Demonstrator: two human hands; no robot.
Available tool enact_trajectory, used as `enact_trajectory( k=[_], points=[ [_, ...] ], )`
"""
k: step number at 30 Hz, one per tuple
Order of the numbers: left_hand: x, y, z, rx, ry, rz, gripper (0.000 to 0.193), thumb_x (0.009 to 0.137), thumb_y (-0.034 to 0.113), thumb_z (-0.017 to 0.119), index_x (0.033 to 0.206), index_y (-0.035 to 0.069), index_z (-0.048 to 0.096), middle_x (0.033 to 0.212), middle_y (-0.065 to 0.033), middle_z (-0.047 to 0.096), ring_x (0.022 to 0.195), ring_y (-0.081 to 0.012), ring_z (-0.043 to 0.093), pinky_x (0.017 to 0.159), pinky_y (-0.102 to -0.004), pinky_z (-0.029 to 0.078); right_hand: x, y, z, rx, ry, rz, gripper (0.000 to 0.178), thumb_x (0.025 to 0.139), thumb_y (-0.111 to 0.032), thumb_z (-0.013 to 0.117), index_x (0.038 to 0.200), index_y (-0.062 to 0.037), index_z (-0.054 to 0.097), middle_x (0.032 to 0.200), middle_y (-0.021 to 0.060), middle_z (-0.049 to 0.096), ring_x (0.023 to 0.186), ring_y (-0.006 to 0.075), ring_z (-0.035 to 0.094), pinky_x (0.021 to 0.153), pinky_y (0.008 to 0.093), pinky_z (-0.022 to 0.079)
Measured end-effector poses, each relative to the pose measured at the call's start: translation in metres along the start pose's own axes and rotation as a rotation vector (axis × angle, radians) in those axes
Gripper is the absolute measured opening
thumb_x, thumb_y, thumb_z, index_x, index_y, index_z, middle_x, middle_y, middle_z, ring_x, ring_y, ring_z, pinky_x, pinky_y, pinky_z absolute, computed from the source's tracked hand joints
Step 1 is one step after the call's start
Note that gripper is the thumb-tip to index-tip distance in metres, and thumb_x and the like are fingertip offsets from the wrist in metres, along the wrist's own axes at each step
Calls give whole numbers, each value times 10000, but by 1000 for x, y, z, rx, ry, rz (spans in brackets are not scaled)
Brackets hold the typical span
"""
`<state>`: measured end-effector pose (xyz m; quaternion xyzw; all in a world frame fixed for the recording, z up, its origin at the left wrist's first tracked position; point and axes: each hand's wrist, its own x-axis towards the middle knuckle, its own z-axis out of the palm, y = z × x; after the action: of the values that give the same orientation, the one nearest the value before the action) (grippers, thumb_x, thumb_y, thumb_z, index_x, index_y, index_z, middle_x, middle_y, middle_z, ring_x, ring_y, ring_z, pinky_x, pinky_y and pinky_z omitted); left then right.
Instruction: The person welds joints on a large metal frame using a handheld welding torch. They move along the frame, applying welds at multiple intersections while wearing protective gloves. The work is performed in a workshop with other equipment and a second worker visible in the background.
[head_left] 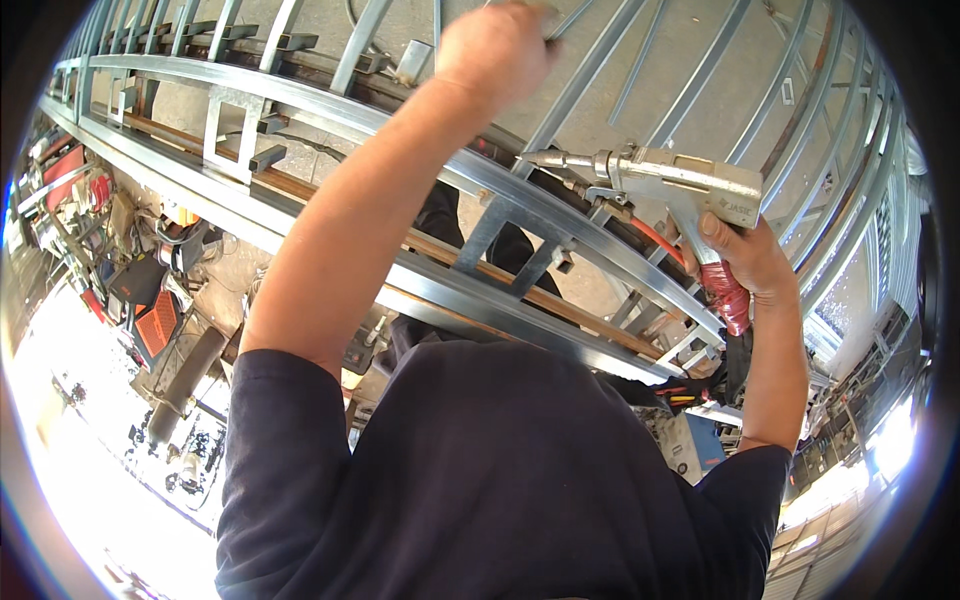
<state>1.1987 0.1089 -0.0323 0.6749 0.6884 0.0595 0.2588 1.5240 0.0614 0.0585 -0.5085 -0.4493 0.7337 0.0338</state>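
My right hand (752, 255) is wrapped round the grip of a silver-grey welding gun (690, 178). Red tape covers the gun's lower handle, and its slim metal nozzle points left over a galvanized steel frame (340, 112). My left hand (495, 52) reaches far forward above the bars, its fingers curled closed. A small dark bit shows beside those fingers, but blur and the picture's top edge hide what they hold. Long square steel bars (585, 72) run away from the frame under both hands.
Short tube pieces (412, 62) lie along the frame's far side. At left, tools and a black-and-orange case (158, 322) crowd the floor. A blue-and-white box (690, 445) stands at lower right, below cables. More curved-looking bars (850, 110) fill the right side.
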Motion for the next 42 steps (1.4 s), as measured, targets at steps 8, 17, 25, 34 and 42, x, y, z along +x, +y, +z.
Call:
enact_trajectory(
  k=[8,17,25,34,42],
  points=[
    [1,15,35,-106,-304,-15,471,903,438,746,1129,24,749,927,-214,742,899,-374,728,831,-461,565,-8,8,-4,-15,-70,30,602,967,-386,736,1374,21,561,965,109,714,698,169,655,632,307,551],
    [2,23,30,-51,-349,-61,451,897,436,752,1107,38,756,937,-203,744,904,-369,720,834,-469,557,9,13,-4,57,-108,45,593,952,-393,749,1352,15,594,944,114,717,690,170,651,638,305,550],
    [0,25,29,-76,-325,-58,438,901,451,735,997,26,771,947,-196,744,966,-380,716,870,-483,559,14,14,-3,30,-120,29,662,923,-465,759,1343,23,606,919,124,714,664,170,662,602,298,554],
    [2,24,28,-104,-351,-66,400,914,424,732,1050,51,781,950,-171,752,963,-361,723,866,-466,558,13,7,2,-12,-114,19,680,919,-483,757,1350,21,606,895,110,703,645,172,650,596,301,548],
    [6,21,31,-93,-373,-61,391,920,424,729,1071,68,785,988,-166,756,987,-352,723,878,-459,561,11,7,1,11,-102,35,643,927,-443,762,1360,3,601,914,116,707,668,174,660,595,300,551]
  ],
)
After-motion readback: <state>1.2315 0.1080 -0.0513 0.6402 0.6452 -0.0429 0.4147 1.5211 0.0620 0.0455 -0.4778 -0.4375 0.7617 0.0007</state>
